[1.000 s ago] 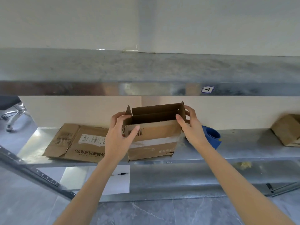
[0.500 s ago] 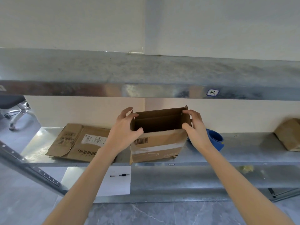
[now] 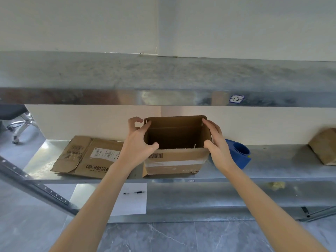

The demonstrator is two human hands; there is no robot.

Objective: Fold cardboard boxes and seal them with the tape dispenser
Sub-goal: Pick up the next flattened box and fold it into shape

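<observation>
A white sheet (image 3: 132, 202) with a pen (image 3: 134, 193) is seen nearest, on the lower level. Above it, the cardboard box (image 3: 174, 160) is stood upright at the near edge of the middle shelf (image 3: 272, 166), top open, with a barcode and a pale tape band on its near face. Its left wall is gripped by the left hand (image 3: 138, 142), its right wall clasped by the right hand (image 3: 218, 144). A blue tape dispenser (image 3: 240, 153) is tucked just right of the box, flattened cardboard (image 3: 87, 157) to its left.

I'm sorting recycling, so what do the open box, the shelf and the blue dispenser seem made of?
Box: brown corrugated cardboard, matte; its cut rim edge looks fluted. Shelf: likely galvanised steel, mottled grey with dull reflections. Dispenser: probably moulded plastic, smooth uniform blue.
</observation>
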